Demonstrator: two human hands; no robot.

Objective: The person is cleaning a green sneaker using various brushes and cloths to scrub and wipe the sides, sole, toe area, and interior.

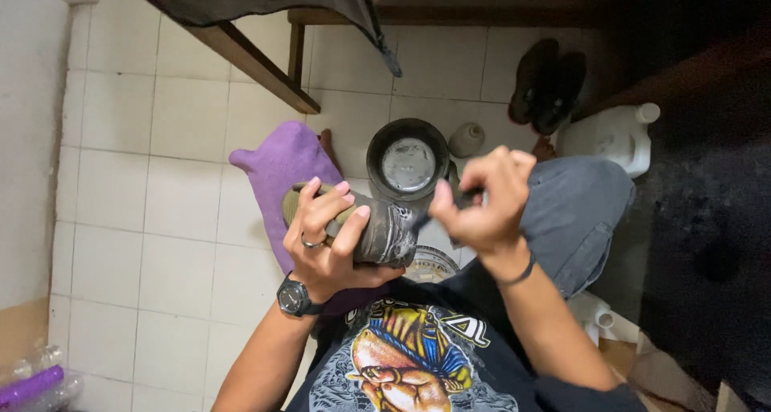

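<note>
Fingers of the left hand (pixel 333 235) wrapped the grey shoe (pixel 377 231), steadying it over the lap; the right hand (pixel 482 203) pinched a small dark brush (pixel 438 211) against it. A round tin (pixel 408 165) sat just beyond, on the tiled floor (pixel 161 179).

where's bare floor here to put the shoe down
Bare tiles lie left of the purple cloth, toward the wall. It is crowded ahead: dark bowl, small jar, sandals and white jug.
</note>
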